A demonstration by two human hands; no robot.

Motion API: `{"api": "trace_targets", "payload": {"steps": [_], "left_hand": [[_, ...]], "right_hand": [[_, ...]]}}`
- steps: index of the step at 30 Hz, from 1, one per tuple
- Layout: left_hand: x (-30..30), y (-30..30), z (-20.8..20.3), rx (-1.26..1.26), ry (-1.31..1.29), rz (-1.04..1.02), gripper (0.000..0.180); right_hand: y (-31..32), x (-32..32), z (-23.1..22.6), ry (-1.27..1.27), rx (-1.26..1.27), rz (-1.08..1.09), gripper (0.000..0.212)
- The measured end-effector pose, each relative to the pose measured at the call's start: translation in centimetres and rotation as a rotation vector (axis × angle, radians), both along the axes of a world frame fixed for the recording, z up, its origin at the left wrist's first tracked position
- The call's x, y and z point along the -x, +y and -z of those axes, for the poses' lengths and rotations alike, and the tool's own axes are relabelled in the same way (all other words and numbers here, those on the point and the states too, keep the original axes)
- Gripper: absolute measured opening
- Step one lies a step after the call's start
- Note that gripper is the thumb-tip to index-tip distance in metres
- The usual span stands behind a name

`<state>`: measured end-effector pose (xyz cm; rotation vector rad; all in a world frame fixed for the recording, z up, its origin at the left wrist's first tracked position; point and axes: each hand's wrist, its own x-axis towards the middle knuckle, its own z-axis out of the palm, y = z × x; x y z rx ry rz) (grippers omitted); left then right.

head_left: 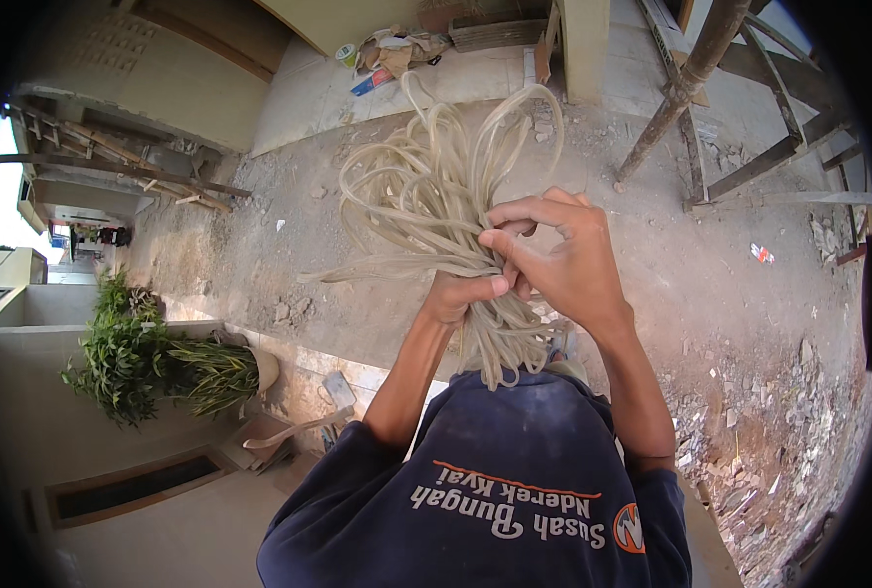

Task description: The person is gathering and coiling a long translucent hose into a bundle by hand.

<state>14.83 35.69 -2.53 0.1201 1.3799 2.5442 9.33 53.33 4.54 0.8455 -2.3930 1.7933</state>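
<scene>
A thick bundle of clear, yellowish plastic hose is held up in front of my dark blue shirt. Its many loops fan out away from me, and shorter loops hang below my grip. My left hand is wrapped round the narrow middle of the bundle, thumb on top. At the right side of that same spot, my right hand has thumb and fingers pinched on the hose, right beside the left thumb. A thinner strand end sticks out to the left. The strands between my fingers are partly hidden.
Bare, dusty ground with rubble at the right surrounds me. Wooden scaffolding stands at the far right. Potted plants and a wooden-handled tool are at the left. Paper and packaging scraps lie at the back.
</scene>
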Motion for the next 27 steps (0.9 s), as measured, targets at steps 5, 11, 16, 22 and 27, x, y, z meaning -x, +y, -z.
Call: {"api": "trace_targets", "payload": {"steps": [5,11,16,22,27], "left_hand": [[-4.3,-4.4,-0.3,-0.294,0.181,-0.164,0.066],[-7.2,-8.8,-4.3,-0.47,0.449,-0.23,0.058],[-8.8,-10.3,-4.7,-0.451,0.459,-0.278,0.057],[-9.6,-11.0,-4.0,-0.468,0.43,-0.329,0.059],[-10.0,-12.7,-4.4,-0.434,0.429,-0.396,0.059]], "right_hand": [[0.1,1.2,3.9,-0.309,0.416,-0.143,0.034],[-6.2,-1.4,13.3,-0.449,0.35,-0.572,0.063],[-7.4,-3.3,17.3,-0.791,0.109,-0.835,0.063],[-5.3,-3.2,20.0,-0.628,0.1,-0.628,0.04],[0.1,0.0,17.6,-0.265,-0.056,-0.411,0.024]]}}
